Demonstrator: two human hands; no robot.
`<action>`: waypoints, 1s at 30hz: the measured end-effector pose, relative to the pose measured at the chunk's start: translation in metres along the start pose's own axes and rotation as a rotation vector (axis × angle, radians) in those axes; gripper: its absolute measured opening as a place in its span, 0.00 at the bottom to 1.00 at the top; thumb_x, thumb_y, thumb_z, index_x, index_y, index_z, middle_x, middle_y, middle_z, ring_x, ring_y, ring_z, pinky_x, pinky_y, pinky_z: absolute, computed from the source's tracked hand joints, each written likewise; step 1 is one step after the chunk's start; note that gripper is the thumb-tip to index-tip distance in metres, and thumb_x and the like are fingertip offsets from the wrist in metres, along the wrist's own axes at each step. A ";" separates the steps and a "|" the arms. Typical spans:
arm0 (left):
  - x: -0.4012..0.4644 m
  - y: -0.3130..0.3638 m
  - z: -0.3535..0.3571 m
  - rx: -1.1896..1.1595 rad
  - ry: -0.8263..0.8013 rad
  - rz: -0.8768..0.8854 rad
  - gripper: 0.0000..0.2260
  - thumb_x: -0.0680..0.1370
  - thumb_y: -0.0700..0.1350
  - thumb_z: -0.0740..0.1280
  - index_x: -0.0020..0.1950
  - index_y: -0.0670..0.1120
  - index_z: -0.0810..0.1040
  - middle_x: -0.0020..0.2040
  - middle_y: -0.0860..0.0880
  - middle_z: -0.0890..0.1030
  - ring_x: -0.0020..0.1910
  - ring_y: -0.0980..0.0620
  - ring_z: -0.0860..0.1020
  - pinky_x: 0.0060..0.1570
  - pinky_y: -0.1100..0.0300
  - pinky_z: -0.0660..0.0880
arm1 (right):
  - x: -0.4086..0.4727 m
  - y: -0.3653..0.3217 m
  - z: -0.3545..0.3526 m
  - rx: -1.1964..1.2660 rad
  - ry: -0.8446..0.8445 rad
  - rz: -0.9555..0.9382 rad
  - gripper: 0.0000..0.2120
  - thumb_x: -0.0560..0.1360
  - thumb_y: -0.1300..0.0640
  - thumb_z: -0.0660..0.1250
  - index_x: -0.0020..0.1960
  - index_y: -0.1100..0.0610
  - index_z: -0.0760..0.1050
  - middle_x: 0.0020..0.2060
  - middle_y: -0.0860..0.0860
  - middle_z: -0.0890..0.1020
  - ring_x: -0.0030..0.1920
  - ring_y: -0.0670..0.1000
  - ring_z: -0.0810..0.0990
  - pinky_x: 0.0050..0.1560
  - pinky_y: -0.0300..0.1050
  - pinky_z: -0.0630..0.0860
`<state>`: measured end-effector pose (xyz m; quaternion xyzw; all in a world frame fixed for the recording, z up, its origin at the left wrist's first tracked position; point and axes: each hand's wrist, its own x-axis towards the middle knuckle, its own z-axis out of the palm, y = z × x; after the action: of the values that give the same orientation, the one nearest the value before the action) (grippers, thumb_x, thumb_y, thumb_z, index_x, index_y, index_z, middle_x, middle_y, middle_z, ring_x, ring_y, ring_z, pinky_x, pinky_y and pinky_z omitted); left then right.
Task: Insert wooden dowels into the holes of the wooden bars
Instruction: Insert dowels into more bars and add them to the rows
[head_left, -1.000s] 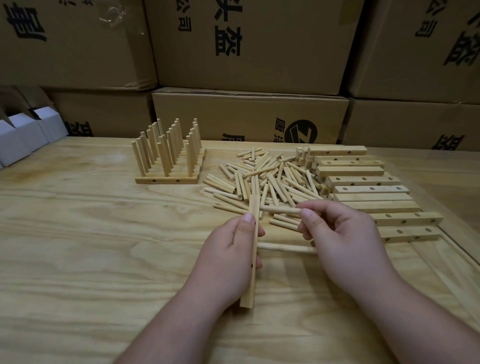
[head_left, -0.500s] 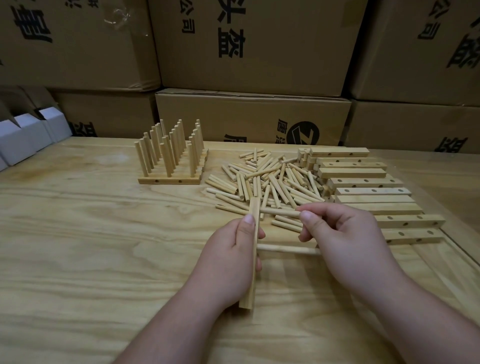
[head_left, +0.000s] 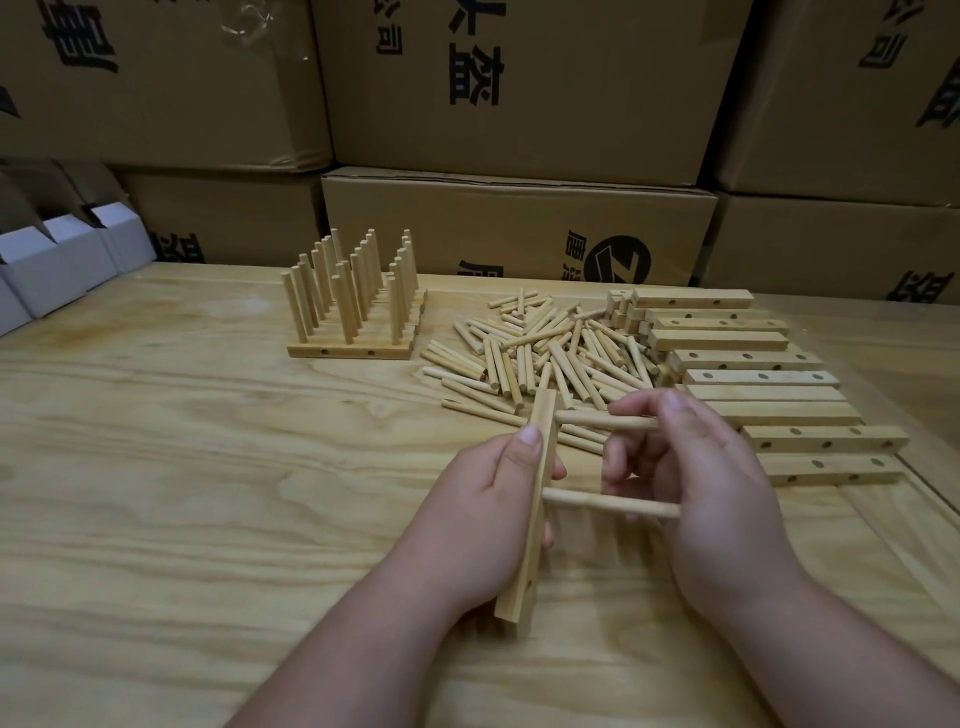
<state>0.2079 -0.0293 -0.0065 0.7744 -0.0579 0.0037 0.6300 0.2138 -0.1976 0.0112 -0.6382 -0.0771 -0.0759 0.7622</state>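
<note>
My left hand (head_left: 483, 514) grips a wooden bar (head_left: 535, 499) that points away from me, thumb on its top face. Two dowels stick out of the bar's right side. The upper dowel (head_left: 587, 420) is pinched by the fingers of my right hand (head_left: 696, 483) near the bar's far end. The lower dowel (head_left: 608, 503) sits in the middle hole and runs across under my right palm. Behind my hands lies a loose pile of dowels (head_left: 545, 353).
Several drilled bars (head_left: 758, 384) lie in a row at the right of the wooden table (head_left: 156, 467). Finished bars with upright dowels (head_left: 353, 306) stand at the back left. Cardboard boxes (head_left: 519, 228) wall the far edge; white cartons (head_left: 57, 260) sit far left.
My right hand has slid a little right along the upper dowel and lifted, so the lower dowel in the bar shows more. The bar stays in my left hand.
</note>
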 end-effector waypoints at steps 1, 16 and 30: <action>0.000 0.000 0.000 -0.006 -0.003 0.003 0.21 0.83 0.62 0.53 0.44 0.54 0.80 0.29 0.50 0.81 0.27 0.59 0.78 0.29 0.67 0.72 | 0.000 0.001 0.000 -0.007 0.005 -0.005 0.16 0.79 0.45 0.57 0.46 0.52 0.80 0.32 0.57 0.79 0.33 0.55 0.77 0.30 0.44 0.74; 0.018 0.001 -0.011 -0.692 0.411 -0.147 0.22 0.84 0.51 0.56 0.42 0.51 0.88 0.27 0.46 0.75 0.26 0.52 0.75 0.39 0.52 0.76 | 0.020 0.015 -0.029 -1.346 -0.029 -0.031 0.07 0.77 0.47 0.67 0.54 0.39 0.81 0.47 0.40 0.71 0.56 0.47 0.68 0.62 0.49 0.67; 0.023 -0.003 -0.010 -0.680 0.415 -0.164 0.18 0.86 0.56 0.55 0.57 0.50 0.83 0.32 0.49 0.77 0.26 0.54 0.75 0.45 0.51 0.77 | 0.017 0.013 -0.021 -1.437 -0.088 -0.126 0.09 0.80 0.49 0.62 0.58 0.42 0.78 0.52 0.39 0.76 0.62 0.46 0.70 0.62 0.49 0.60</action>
<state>0.2317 -0.0213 -0.0055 0.5067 0.1346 0.0901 0.8468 0.2336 -0.2164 -0.0016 -0.9786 -0.0755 -0.1258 0.1446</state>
